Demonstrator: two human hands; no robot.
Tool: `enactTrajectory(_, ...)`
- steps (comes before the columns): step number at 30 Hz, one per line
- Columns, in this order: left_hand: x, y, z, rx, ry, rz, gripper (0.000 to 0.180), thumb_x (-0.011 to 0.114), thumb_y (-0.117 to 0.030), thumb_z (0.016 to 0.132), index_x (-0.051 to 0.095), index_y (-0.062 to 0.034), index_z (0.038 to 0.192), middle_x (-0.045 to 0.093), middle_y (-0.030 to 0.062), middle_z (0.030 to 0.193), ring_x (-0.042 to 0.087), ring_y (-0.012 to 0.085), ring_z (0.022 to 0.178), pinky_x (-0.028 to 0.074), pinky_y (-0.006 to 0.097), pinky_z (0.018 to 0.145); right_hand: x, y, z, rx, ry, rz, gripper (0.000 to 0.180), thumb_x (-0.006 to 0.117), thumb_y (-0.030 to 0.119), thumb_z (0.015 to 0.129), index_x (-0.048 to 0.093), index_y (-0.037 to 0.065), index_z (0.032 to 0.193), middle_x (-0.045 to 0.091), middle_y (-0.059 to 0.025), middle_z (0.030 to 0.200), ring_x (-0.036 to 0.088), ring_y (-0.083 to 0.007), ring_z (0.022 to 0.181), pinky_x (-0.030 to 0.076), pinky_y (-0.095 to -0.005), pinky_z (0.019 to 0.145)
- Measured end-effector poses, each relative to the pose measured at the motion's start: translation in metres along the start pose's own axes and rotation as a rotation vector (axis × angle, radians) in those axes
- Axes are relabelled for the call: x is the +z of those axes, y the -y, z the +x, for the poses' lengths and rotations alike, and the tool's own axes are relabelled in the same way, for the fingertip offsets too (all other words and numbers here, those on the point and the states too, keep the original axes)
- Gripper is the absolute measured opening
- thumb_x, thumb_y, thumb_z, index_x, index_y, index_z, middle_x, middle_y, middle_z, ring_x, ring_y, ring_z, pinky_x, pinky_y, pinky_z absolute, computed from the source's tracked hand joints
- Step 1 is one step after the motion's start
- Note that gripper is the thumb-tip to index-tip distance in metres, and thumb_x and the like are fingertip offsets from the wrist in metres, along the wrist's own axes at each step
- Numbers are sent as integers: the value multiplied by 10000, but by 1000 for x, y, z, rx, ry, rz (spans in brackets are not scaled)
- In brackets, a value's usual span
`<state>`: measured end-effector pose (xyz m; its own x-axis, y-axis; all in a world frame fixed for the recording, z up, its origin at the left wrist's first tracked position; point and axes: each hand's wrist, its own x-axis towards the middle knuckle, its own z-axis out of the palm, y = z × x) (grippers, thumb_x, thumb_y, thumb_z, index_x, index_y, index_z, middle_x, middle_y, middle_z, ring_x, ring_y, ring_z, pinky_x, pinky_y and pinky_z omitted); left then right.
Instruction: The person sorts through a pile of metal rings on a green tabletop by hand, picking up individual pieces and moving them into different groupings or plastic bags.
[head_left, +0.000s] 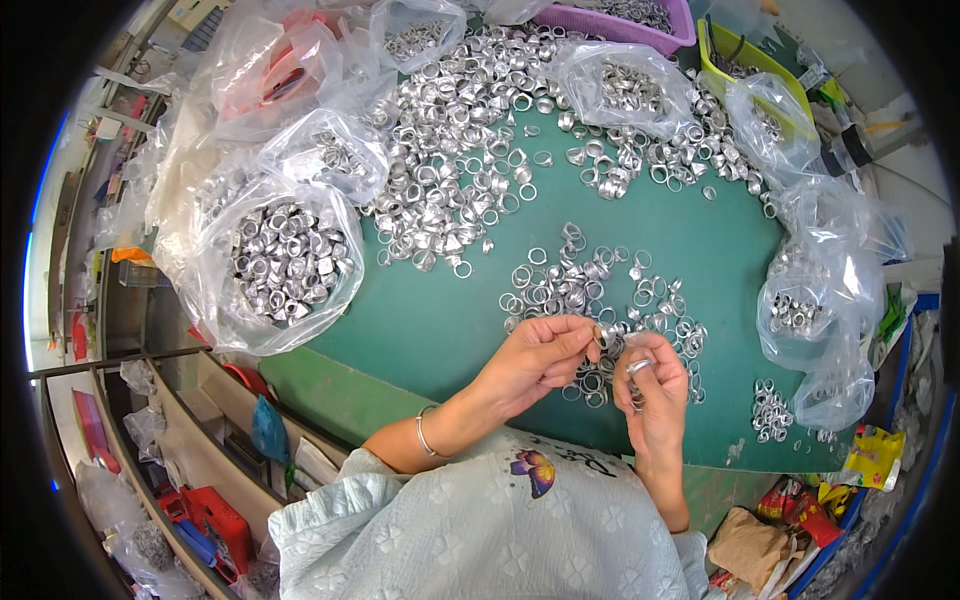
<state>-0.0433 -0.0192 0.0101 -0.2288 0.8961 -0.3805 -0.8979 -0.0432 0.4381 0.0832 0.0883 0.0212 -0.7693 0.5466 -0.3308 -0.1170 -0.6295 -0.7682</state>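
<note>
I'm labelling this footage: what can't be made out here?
Head view, all:
Whether the right hand wears or grips its silver ring: too small.
Purple basket, far side: cut off by the top edge.
Large clear bag, bottom: covered by its rings.

The bit by my left hand's [545, 358] fingertips is too small to make out. My right hand [657, 395] hides some of the rings [560, 285]. The top edge cuts off the purple basket [688, 28], and my shirt [430, 540] runs off the bottom.
</note>
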Motion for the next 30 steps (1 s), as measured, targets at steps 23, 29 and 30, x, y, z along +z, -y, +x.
enactTrajectory(23, 53, -182, 150, 418, 53, 209, 142, 505, -125, 875, 525, -2, 942, 494, -28, 690, 319, 25, 466, 251, 150, 380, -28, -4, 22, 113, -48, 85, 110, 444, -2, 840, 514, -5, 925, 502, -59, 696, 424, -98, 480, 300, -201, 384)
enactTrajectory(29, 82, -218, 238, 765, -173, 370, 188, 464, -31, 837, 521, 28, 1006, 550, 35, 687, 372, 60, 433, 295, 204, 356, -20, 4, 27, 110, -71, 96, 104, 462, 3, 835, 515, -5, 923, 505, -59, 705, 426, -103, 477, 298, -198, 383)
enactTrajectory(30, 85, -198, 231, 722, -91, 459, 257, 462, -48, 853, 489, 6, 1103, 542, 27, 717, 371, 46, 449, 277, 192, 362, -22, 5, 26, 101, -95, 99, 102, 467, 4, 834, 515, -5, 923, 504, -57, 703, 428, -104, 481, 299, -198, 384)
